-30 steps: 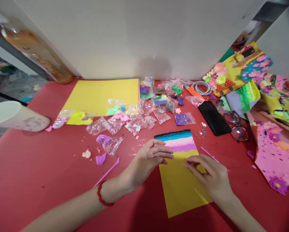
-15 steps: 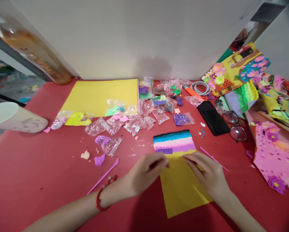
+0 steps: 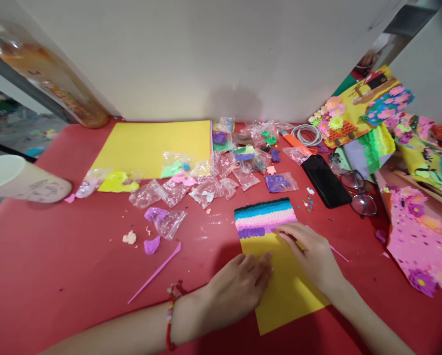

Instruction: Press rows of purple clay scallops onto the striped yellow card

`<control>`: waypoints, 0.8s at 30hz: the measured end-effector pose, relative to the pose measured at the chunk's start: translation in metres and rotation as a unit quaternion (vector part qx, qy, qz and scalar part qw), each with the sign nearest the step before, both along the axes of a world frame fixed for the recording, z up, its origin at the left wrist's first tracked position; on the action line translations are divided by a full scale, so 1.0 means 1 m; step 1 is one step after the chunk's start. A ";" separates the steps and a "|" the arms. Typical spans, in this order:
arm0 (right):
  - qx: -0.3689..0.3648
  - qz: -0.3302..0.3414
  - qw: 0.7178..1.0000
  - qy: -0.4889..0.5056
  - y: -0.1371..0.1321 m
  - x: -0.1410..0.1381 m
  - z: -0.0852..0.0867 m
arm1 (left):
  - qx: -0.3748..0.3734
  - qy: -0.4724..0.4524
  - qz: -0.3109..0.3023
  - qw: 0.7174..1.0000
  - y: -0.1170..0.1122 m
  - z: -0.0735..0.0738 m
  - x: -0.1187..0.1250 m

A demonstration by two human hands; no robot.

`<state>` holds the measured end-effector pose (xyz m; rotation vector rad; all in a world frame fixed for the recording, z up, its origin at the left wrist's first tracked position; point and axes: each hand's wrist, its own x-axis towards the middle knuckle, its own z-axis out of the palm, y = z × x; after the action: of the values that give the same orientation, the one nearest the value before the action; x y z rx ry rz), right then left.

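A yellow card (image 3: 280,296) lies in front of me, its top covered by rows of clay (image 3: 265,215) in black, blue, pale pink, pink and light purple. Beneath them a darker purple row (image 3: 251,232) runs from the left edge to about the middle. My right hand (image 3: 309,249) has thumb and index finger pinched at that row's right end; whatever they hold is too small to make out. My left hand (image 3: 241,283) rests lower on the card's left side, fingers loosely stretched and holding nothing visible.
Pink clay tools (image 3: 154,273) and purple clay (image 3: 152,245) lie to the left. Behind are clay bags (image 3: 221,170) and a large yellow sheet (image 3: 150,143). A phone (image 3: 326,180), glasses (image 3: 363,203) and decorated crafts (image 3: 420,241) occupy the right; a paper cup (image 3: 39,182) and bottle (image 3: 54,79) the left.
My left hand has come down from beside the clay rows onto the card, its fingers loosening. My right hand has shifted slightly left and up to the purple row's end.
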<state>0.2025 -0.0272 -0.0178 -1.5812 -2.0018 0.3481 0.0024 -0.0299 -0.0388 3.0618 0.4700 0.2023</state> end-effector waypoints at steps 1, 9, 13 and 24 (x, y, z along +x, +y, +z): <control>0.000 -0.003 1.000 -0.003 0.001 -0.001 -0.001 | 0.001 0.001 0.002 1.000 0.000 0.001 0.000; -0.016 0.011 1.000 -0.004 0.008 -0.006 -0.004 | -0.004 -0.023 -0.001 1.000 0.003 0.002 0.003; -0.006 -0.006 1.000 -0.015 0.010 -0.006 -0.006 | -0.003 -0.015 0.005 1.000 0.003 0.002 0.003; 0.000 0.006 1.000 -0.028 0.013 -0.006 -0.007 | -0.013 -0.008 0.001 1.000 0.003 0.004 0.002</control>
<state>0.1967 -0.0140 -0.0247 -1.5959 -2.0532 0.3116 0.0045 -0.0273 -0.0348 3.0316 0.4706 0.2198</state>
